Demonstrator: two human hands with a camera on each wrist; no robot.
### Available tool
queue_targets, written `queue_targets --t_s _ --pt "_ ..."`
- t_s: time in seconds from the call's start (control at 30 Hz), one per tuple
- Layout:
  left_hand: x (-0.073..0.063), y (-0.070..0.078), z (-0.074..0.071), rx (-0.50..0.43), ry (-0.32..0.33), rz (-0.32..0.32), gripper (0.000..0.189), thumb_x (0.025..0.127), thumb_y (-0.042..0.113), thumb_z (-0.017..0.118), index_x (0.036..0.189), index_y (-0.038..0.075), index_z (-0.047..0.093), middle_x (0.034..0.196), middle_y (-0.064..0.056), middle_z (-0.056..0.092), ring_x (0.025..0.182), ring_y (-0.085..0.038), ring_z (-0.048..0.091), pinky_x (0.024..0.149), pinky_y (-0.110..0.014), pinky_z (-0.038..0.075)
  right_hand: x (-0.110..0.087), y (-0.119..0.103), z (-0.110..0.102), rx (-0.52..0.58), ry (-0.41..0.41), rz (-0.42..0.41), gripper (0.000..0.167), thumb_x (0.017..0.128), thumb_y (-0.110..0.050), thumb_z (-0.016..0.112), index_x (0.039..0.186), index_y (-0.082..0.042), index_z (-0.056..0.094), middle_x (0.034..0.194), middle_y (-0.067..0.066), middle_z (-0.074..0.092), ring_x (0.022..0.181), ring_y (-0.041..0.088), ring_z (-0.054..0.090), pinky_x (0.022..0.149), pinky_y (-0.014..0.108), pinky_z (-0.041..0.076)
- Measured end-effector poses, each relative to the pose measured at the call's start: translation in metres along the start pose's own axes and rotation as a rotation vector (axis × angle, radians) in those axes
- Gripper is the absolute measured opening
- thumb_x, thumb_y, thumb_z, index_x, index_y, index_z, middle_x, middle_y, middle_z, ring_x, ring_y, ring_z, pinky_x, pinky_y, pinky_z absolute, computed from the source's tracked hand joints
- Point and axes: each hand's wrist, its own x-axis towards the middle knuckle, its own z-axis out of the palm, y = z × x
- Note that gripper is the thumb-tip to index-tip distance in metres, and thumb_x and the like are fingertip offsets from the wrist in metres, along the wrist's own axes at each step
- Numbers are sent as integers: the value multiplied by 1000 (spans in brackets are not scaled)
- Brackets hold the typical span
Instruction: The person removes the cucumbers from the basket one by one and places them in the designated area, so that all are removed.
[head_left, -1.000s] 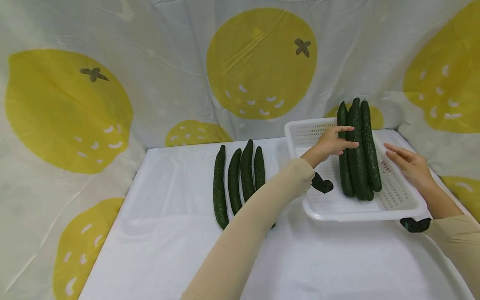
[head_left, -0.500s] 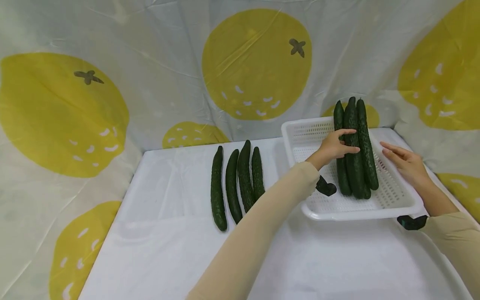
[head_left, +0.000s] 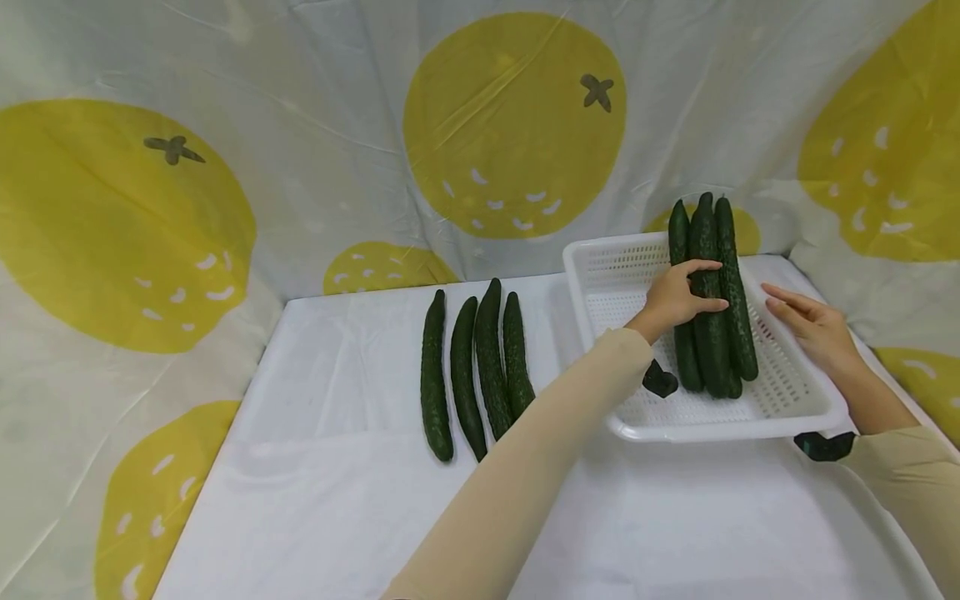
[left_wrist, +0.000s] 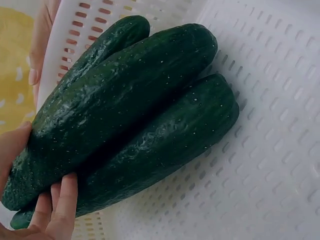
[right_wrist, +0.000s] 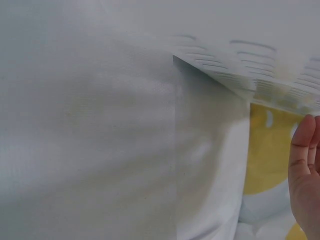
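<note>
A white perforated plastic basket [head_left: 630, 427] holds several long dark green cucumbers, their far ends standing out over its back rim. My left hand [head_left: 670, 296] reaches in from the left and grips the middle cucumber [head_left: 711, 342] on top. In the left wrist view, fingers [left_wrist: 64, 207] sit in the groove between this cucumber [left_wrist: 125, 90] and the one beside it [left_wrist: 160, 145], with the thumb side opposite. Straight fingers of my right hand [head_left: 817, 333] lie at the basket's right rim; in the right wrist view that hand [right_wrist: 306, 180] shows beside the basket wall [right_wrist: 280, 75].
Several more cucumbers [head_left: 433, 375] lie side by side on the white tablecloth [head_left: 337, 500] left of the basket; my left forearm hides some of their near ends. Behind the table hangs a white cloth [head_left: 330, 150] printed with yellow fruit.
My left hand has moved slightly right across the cucumbers, its fingers coming round the middle one. The right hand stays at the basket's rim. The head view has shifted slightly.
</note>
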Motion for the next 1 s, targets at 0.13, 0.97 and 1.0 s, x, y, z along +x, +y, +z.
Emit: queue_targets --t_s 0.13,0.97,1.0 --pt "0 -2 -1 -50 30 -5 55 79 26 88 129 36 68 139 17 54 111 -3 59 70 -15 50 1 0 -1 5 -3 -4 38 103 -27 59 141 -32 57 102 -49 53 120 -13 38 85 -2 28" --pt "-11 9 -29 -423 18 -103 49 76 8 88 118 29 76 100 5 63 77 -5 61 56 -26 58 0 1 0 8 0 -11 39 103 -26 59 141 -31 58 103 -49 53 121 -14 37 87 -3 27" --pt "-11 9 -32 -432 11 -99 49 76 7 88 118 29 76 102 6 62 79 -4 61 57 -27 59 -1 2 0 6 -1 -9 39 103 -26 59 142 -31 57 103 -49 52 122 -14 37 87 -4 27"
